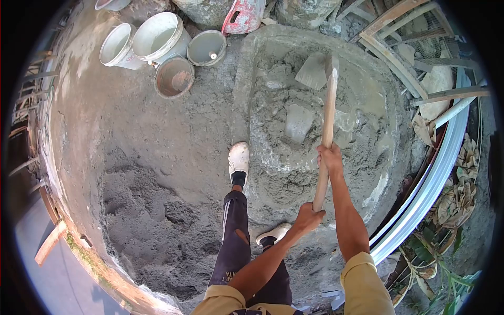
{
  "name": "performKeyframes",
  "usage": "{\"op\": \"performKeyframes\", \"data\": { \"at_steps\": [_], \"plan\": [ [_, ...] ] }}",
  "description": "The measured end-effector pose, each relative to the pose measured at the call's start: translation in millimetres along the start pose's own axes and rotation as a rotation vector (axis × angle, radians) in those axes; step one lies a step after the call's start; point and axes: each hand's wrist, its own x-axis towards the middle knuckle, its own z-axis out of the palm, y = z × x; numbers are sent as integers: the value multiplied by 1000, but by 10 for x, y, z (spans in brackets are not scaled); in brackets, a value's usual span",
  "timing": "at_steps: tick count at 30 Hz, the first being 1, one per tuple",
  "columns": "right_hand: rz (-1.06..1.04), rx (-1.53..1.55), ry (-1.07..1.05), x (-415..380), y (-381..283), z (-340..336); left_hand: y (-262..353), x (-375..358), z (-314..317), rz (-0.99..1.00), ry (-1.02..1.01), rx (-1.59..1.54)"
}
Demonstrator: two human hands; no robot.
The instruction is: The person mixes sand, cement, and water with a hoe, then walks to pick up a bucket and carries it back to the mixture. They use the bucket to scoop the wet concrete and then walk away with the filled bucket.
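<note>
Both hands are closed around the wooden handle of a hoe [329, 113]. My left hand [308, 217] grips it near the butt end, close to my body. Farther up the shaft, my right hand [330, 156] wraps around it with the arm stretched forward. The hoe's broad metal blade [313, 71] is at the far end, over wet grey mortar [286, 184] in a low-walled mixing bed [244, 63]. A smooth scraped patch [299, 123] shows in the mortar below the blade.
Several buckets, among them a big white bucket [157, 39], stand at upper left. A pile of dark sand [152, 226] lies left of my legs. A wooden frame with mesh [394, 63] and curved metal sheets [420, 199] border the right side. My shoe [239, 157] is beside the bed's edge.
</note>
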Motion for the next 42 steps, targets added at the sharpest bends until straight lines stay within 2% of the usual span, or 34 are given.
{"op": "performKeyframes", "data": {
  "at_steps": [3,7,10,12,13,15,16,17,18,20,22,25,26,27,29,30,31,32,33,34,35,36,38,39,40,42],
  "plan": [
    [-148,-16,39,429,-488,82,416,359,-109,140,90,-5],
    [-138,-42,53,794,-581,186,495,667,-178,90,117,-51],
    [160,-124,-88,682,42,201,264,295,-57,-93,180,-83],
    [314,-223,-184,470,679,121,-55,-16,61,-137,211,14],
    [312,-345,-215,303,958,94,-269,-40,50,-121,231,84],
    [409,19,-237,-118,1229,114,-427,-88,-118,-77,201,137],
    [388,96,-213,-351,1168,118,-439,-145,-189,-47,158,197],
    [368,174,-187,-594,1109,89,-352,-195,-225,-80,114,56],
    [293,249,-121,-763,1153,28,-271,-248,-249,-57,139,50],
    [150,330,-83,-1117,1154,-199,-86,-377,-344,62,-1,28],
    [92,289,-40,-1623,1018,-565,150,-770,-444,53,57,36],
    [32,138,61,-2102,1281,-1190,-136,-1143,-798,346,313,-26],
    [19,87,64,-2251,1385,-1410,-314,-1313,-1012,463,398,-38],
    [-29,-1,59,-2259,1650,-1670,-553,-1512,-1218,454,461,-92],
    [24,-65,77,-2422,1952,-2044,-1008,-2019,-1594,426,663,-160],
    [53,-130,111,-2455,2163,-2224,-1506,-2112,-1829,456,866,-51],
    [83,-205,92,-2487,2350,-2406,-1936,-2328,-1973,435,948,-160],
    [173,-128,156,-2465,2601,-2553,-2343,-2577,-2043,326,1039,-315],
    [219,-128,171,-2495,2751,-2666,-3022,-2598,-2267,233,1161,-312],
    [243,-137,155,-2531,2852,-2687,-3144,-3067,-2076,208,1226,-438],
    [272,-144,134,-2581,2952,-2615,-3590,-3166,-2096,129,1392,-384],
    [284,-153,98,-2640,3025,-2533,-3838,-3416,-2018,37,1459,-327],
    [278,-174,3,-2769,3140,-2236,-4447,-3634,-1889,-196,1469,-312],
    [264,-185,-47,-2853,3121,-2060,-4796,-3698,-1846,-196,1420,-233],
    [244,-197,-97,-2943,3089,-1879,-5050,-3753,-1944,-393,1103,-279],
    [210,-207,-166,-3058,3011,-1570,-5393,-3512,-1801,-550,1433,285]
  ]
}}
